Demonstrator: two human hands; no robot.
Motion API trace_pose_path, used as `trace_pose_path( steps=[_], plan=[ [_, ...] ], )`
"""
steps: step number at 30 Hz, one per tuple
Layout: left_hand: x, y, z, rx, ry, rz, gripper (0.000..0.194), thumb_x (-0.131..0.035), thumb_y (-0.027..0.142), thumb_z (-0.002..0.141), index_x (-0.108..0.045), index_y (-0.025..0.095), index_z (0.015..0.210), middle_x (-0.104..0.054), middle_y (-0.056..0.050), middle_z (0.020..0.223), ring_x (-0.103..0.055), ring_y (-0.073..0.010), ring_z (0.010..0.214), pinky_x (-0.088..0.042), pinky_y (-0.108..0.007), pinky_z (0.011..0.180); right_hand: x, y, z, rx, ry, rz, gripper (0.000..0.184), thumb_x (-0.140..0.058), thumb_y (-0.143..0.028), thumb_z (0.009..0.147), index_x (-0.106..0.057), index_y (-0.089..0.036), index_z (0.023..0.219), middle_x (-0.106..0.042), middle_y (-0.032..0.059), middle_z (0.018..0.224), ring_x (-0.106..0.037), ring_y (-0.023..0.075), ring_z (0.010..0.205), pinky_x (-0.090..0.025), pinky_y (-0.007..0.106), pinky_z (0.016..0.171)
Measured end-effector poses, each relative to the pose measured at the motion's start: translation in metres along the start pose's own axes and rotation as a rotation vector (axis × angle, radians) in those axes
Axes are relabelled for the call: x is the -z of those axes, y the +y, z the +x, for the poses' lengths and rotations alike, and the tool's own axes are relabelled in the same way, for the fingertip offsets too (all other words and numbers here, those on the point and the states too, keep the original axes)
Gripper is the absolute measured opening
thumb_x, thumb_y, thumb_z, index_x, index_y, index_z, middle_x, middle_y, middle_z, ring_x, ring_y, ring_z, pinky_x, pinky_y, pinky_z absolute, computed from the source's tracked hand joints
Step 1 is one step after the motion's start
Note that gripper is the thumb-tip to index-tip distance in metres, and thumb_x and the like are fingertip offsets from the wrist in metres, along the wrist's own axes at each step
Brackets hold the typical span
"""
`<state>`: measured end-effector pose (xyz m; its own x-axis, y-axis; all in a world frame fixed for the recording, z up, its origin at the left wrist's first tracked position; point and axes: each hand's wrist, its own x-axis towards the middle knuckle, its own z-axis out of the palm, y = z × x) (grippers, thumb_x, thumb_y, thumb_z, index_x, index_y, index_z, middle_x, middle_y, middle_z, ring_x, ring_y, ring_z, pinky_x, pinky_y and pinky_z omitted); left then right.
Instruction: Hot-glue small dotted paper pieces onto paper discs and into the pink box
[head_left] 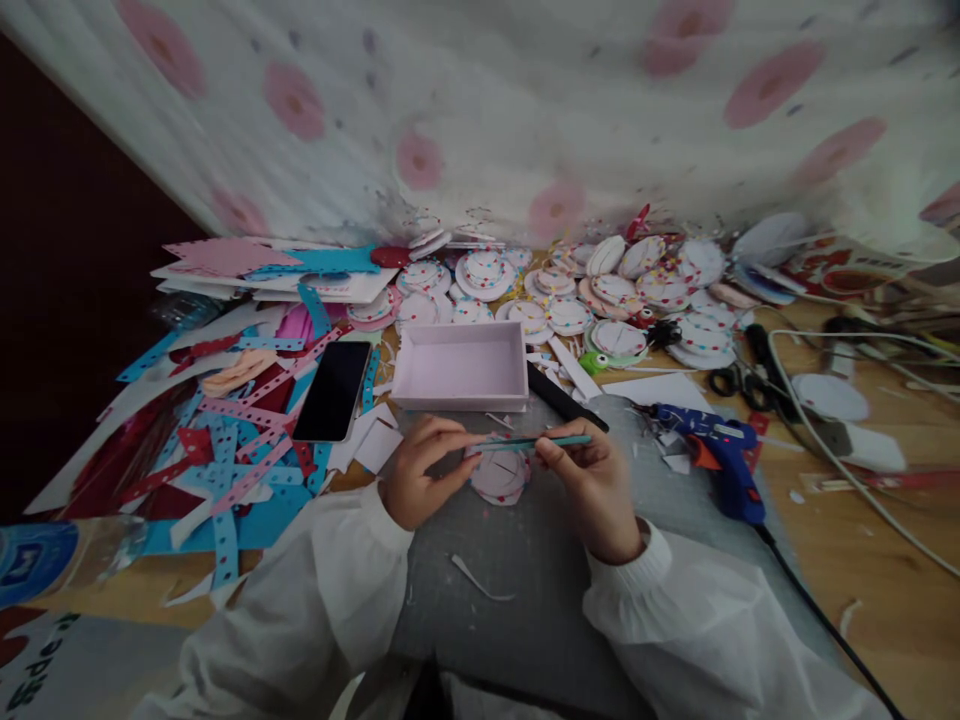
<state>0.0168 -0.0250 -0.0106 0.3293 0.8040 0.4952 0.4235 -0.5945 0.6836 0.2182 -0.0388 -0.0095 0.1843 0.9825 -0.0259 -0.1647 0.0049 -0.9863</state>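
My left hand (421,475) and my right hand (598,487) are raised over the grey cutting mat (540,590). Between them runs a thin blue-green strip (568,441), seen nearly edge-on. The right hand pinches it between thumb and fingers. At its other end the left thumb and fingertips close on it. Just below and behind the strip lies a pale round piece (499,478) with small coloured dots, partly covered by the strip and fingers. Beyond the hands stands an open pale pink box (460,368), with nothing visible inside.
At right lies a blue glue gun (716,450), its cord trailing forward, with black-handled scissors (739,385) behind. A phone (334,390) rests at left among dotted strips (225,470). Several stacked round pieces (487,272) line the back. A white scrap (480,580) lies in front.
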Motion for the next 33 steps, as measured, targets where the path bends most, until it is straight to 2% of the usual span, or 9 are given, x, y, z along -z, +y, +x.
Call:
trace_pose_path(
  steps=[9, 17, 22, 33],
  plan=[
    [0.0, 0.0, 0.0, 0.012, 0.061, -0.046, 0.017, -0.063, 0.014, 0.083, -0.071, 0.022, 0.096, -0.067, -0.005, 0.083, -0.062, -0.0158, 0.079, -0.05, -0.029, 0.072, 0.002, 0.001, -0.001, -0.045, 0.004, 0.018, 0.025, -0.077, -0.036, 0.066, -0.059, -0.019, 0.071, -0.061, -0.0024, 0.055, -0.056, 0.0113, 0.05, -0.045, 0.024, 0.049],
    [-0.001, -0.002, -0.003, 0.151, 0.104, -0.066, 0.006, -0.065, 0.018, 0.082, -0.069, 0.02, 0.086, -0.066, -0.004, 0.081, -0.063, -0.0155, 0.075, -0.052, -0.028, 0.067, 0.003, -0.001, 0.001, -0.055, 0.026, 0.021, 0.027, -0.077, -0.039, 0.067, -0.058, -0.019, 0.069, -0.058, -0.0033, 0.053, -0.052, 0.0106, 0.048, -0.043, 0.024, 0.048],
    [-0.003, -0.006, -0.004, 0.14, 0.125, -0.121, 0.008, -0.067, 0.013, 0.078, -0.067, 0.018, 0.084, -0.064, -0.003, 0.08, -0.061, -0.0143, 0.077, -0.05, -0.028, 0.07, 0.003, -0.002, 0.0, -0.073, 0.039, 0.031, 0.027, -0.078, -0.038, 0.065, -0.058, -0.019, 0.069, -0.058, -0.0034, 0.053, -0.052, 0.0102, 0.049, -0.042, 0.024, 0.049],
    [-0.006, -0.01, -0.002, 0.196, 0.157, -0.222, 0.005, -0.069, 0.015, 0.078, -0.065, 0.017, 0.079, -0.06, -0.001, 0.077, -0.056, -0.0124, 0.074, -0.047, -0.025, 0.067, 0.003, -0.001, 0.0, -0.054, 0.043, 0.044, 0.027, -0.078, -0.037, 0.065, -0.058, -0.019, 0.07, -0.057, -0.0038, 0.052, -0.05, 0.0096, 0.048, -0.04, 0.023, 0.047]
  ],
)
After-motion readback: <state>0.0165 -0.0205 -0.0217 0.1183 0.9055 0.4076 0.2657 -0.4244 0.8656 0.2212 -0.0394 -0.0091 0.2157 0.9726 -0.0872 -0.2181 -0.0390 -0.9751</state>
